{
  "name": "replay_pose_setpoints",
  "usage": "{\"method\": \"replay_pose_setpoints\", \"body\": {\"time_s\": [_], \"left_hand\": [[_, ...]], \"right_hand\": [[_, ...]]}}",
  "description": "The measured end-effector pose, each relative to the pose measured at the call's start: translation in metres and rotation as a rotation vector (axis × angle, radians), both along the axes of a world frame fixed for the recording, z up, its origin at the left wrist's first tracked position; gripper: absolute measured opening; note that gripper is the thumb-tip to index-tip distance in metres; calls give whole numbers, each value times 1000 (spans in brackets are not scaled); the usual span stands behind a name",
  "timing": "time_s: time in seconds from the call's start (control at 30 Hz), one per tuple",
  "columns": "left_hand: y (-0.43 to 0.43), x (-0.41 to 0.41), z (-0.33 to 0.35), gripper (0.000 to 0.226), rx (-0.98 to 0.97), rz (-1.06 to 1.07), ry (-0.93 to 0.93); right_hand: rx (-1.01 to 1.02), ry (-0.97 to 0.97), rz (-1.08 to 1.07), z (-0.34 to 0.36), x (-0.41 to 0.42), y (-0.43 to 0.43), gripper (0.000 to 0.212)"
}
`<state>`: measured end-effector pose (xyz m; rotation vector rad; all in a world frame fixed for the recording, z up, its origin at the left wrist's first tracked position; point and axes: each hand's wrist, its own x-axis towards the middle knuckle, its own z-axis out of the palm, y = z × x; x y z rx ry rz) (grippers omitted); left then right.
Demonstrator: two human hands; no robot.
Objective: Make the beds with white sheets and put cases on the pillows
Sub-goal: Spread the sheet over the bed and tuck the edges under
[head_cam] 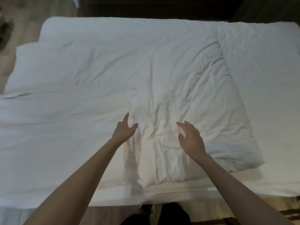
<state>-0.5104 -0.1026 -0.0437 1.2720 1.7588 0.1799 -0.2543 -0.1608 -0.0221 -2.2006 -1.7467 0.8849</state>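
Note:
A bed with a white sheet [267, 78] fills the view. On it lies a wrinkled white pillow in its case [186, 88], running from the near edge toward the far side. A second white pillow [53, 67] lies to its left. A white duvet [48, 135] covers the bed's left part. My left hand [124, 129] hovers at the wrinkled pillow's left edge with fingers spread, holding nothing. My right hand [190, 138] is over the pillow's near middle, fingers relaxed and slightly bent, fingertips at the fabric.
A dark headboard or wall [154, 7] runs along the far side of the bed. Wooden floor [19, 21] shows at the upper left and along the near edge, where my feet [149, 210] stand against the bed.

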Motion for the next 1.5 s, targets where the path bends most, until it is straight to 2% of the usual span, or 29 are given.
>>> {"method": "replay_pose_setpoints", "body": {"time_s": [0.23, 0.37, 0.53, 0.67, 0.73, 0.8, 0.87, 0.93, 1.0, 1.07, 1.17, 1.23, 1.27, 1.3, 1.33, 1.4, 1.43, 1.5], "left_hand": [[109, 15, 21, 64, 102, 229, -299], [167, 28, 8, 59, 101, 335, -372], [208, 49, -32, 75, 144, 278, -326], [237, 67, -61, 86, 71, 371, -421], [251, 72, -69, 86, -52, 464, -550], [256, 80, -68, 74, -200, 526, -776], [256, 88, -68, 63, -258, 515, -936], [258, 97, -61, 67, -268, 519, -998], [263, 107, -32, 63, -69, 518, -929], [270, 116, 9, 55, 332, 476, -729], [259, 137, 71, 54, 991, 74, -463], [252, 146, 79, 59, 1210, -146, -261], [252, 148, 73, 64, 1219, -246, -145], [252, 148, 64, 73, 1130, -353, -48], [253, 146, 51, 83, 947, -467, 8], [247, 139, 24, 90, 454, -626, -5], [241, 138, 12, 88, 279, -672, -35], [226, 137, -8, 77, 156, -624, -126]], "right_hand": [[122, 10, 82, 24, -7, 102, 49], [148, 15, 129, 17, -7, 159, 49], [120, 17, 145, -17, 2, 218, 53], [65, 53, 52, -42, 8, 245, 56], [57, 87, 42, -47, 11, 251, 57], [50, 122, 40, -46, 14, 256, 57], [21, 186, 10, -42, 20, 257, 57], [7, 299, -66, -32, 27, 259, 58], [45, 384, -150, -21, 36, 258, 56], [110, 397, -218, -10, 43, 255, 52], [246, 405, -306, 1, 49, 248, 46], [274, 442, -340, 1, 51, 245, 47], [245, 452, -351, -1, 53, 244, 47], [201, 444, -353, -3, 55, 243, 46], [158, 412, -353, -5, 57, 243, 45], [141, 351, -393, -11, 59, 240, 44], [155, 345, -432, -12, 59, 240, 43], [178, 353, -480, -12, 59, 240, 41]]}}
